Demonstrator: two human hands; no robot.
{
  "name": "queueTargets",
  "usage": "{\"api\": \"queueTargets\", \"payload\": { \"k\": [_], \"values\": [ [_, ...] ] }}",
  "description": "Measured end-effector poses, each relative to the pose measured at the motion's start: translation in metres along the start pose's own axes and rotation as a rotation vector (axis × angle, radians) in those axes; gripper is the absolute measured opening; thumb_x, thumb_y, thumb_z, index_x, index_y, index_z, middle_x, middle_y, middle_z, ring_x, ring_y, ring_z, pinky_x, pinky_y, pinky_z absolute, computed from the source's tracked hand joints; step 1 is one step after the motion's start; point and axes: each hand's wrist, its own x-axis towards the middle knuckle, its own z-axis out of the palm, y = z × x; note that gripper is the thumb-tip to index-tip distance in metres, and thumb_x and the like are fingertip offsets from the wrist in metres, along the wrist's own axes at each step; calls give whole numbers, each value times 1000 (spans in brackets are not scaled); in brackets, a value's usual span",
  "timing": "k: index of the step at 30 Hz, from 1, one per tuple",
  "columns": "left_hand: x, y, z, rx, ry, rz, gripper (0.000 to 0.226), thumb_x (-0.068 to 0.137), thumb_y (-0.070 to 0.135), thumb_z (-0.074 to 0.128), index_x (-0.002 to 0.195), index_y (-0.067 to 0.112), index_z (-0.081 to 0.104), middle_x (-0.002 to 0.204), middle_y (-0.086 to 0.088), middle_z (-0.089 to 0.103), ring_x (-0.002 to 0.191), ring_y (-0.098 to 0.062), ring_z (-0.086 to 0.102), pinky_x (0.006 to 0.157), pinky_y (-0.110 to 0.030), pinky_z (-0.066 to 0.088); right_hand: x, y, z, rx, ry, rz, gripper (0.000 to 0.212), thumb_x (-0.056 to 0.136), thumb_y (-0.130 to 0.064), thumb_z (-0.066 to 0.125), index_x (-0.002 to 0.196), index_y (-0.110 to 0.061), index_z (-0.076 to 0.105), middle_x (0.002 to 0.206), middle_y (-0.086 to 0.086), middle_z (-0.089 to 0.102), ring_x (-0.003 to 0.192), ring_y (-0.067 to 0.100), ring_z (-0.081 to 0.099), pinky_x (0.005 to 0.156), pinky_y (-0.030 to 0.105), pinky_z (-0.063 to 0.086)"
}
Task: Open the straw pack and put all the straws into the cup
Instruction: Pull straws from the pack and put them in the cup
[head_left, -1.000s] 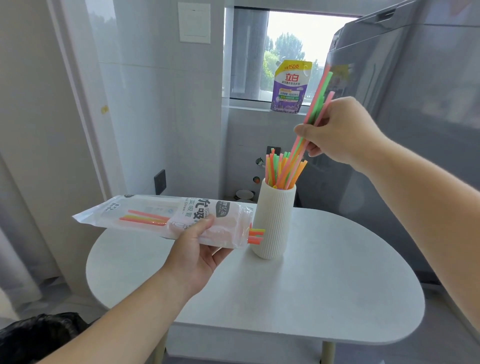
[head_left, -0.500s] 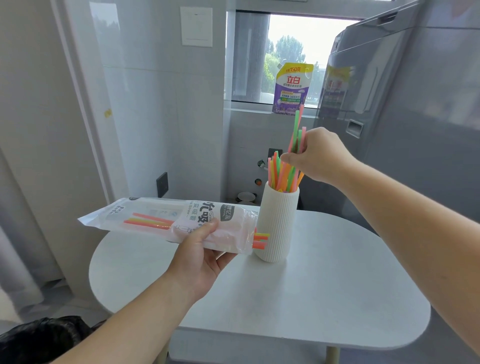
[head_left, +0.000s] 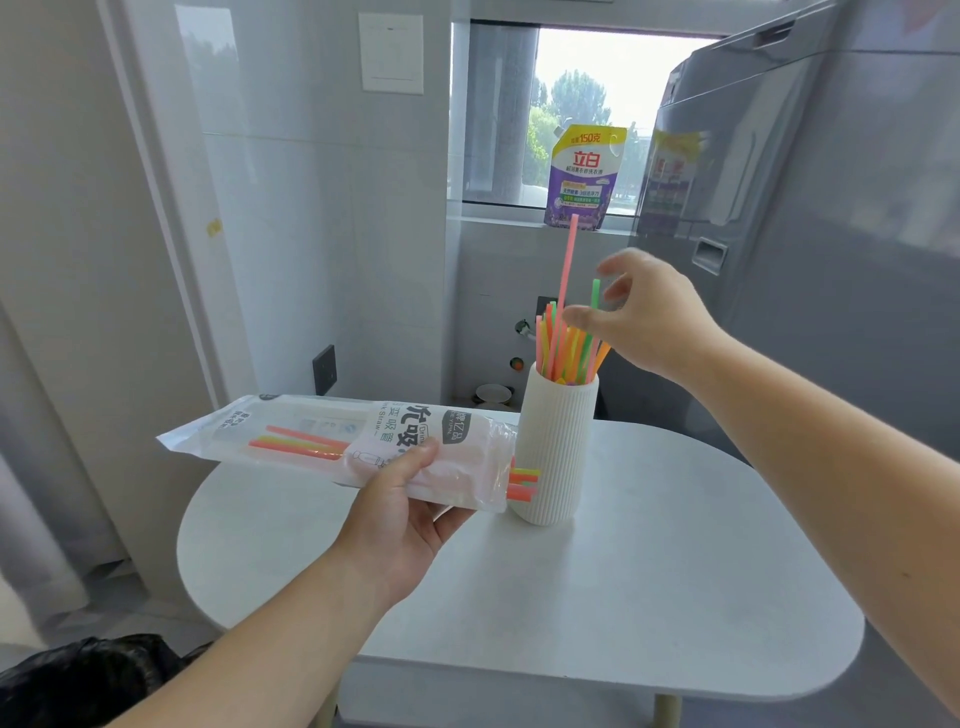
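One cup (head_left: 556, 447), one straw pack (head_left: 311, 431), one table (head_left: 623, 597), one detergent pouch (head_left: 584, 176).

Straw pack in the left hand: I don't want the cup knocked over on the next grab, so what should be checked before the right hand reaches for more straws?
1. Right hand free: ok, fingers spread above the cup, gripping nothing.
2. White ribbed cup upright on the white rounded table: ok.
3. Coloured straws in the cup settled: not ok, one pink straw stands well above the rest.
4. Left hand grips the clear plastic straw pack: ok, thumb on top.
5. Pack's open end reachable: ok, orange and green straw ends poke out toward the cup.
6. Those ends clear of the cup: cannot tell.
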Motion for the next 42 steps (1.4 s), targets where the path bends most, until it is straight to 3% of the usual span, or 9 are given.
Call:
{"api": "queueTargets", "payload": {
  "k": [7,13,21,25,27,30,34,38,42],
  "values": [
    [0,-1,0,2,3,3,36,95,16,67,131,18,65,109,-9,82,90,-24,80,61,-36,64,14,-25,-11,-63,-12,-283,75,99,-48,54,160,-27,17,164,3,31,148,28,31,115,49,32],
    [-2,0,0,1,2,6,40,95,16,68,135,18,63,116,-11,80,93,-25,80,63,-38,65,10,-30,-1,-368,-355,-202,58,104,-53,35,134,-7,56,148,13,52,136,35,46,110,52,40],
    [-2,0,1,4,-3,-4,37,96,16,66,133,16,64,108,-9,81,86,-23,80,60,-35,65,-7,-15,10,-457,-447,-147,67,103,-59,31,155,-18,28,164,7,29,151,33,23,116,53,27],
    [-3,-2,3,18,-13,-11,39,97,17,65,136,15,63,107,-9,81,84,-22,80,58,-34,64,-18,-15,4,-304,-256,-197,70,103,-55,38,161,-25,13,170,2,17,155,28,14,121,51,20],
    [-3,-2,3,26,-20,-11,40,97,17,65,137,14,62,109,-10,80,85,-22,80,59,-34,64,-34,-18,1,-182,-53,-229,59,104,-46,43,156,-20,31,162,5,36,148,30,27,117,49,27],
    [-3,-1,4,53,-43,-2,38,97,18,66,135,14,65,112,-10,80,88,-22,80,61,-34,64,-79,-18,13,88,238,-249,32,101,-35,45,123,-18,62,120,2,63,115,26,53,97,39,45],
    [-4,-2,5,147,-107,35,21,90,20,71,109,23,79,104,-4,82,87,-17,79,63,-32,63,-143,-9,47,503,100,129,24,105,-38,38,111,-29,59,110,-13,61,103,-1,58,85,12,44],
    [-7,-7,8,240,-164,60,20,84,20,79,103,26,82,109,-5,81,92,-17,79,65,-32,62,-161,0,70,1134,-175,844,41,106,-50,38,112,-16,60,109,13,72,94,28,75,84,43,58],
    [-12,-12,13,334,-182,130,41,80,23,77,121,26,74,116,-4,81,102,-22,78,69,-33,62,-166,-2,77,1465,-250,1033,57,108,-47,33,119,0,64,103,23,77,88,34,78,72,43,60]
  ]
}}
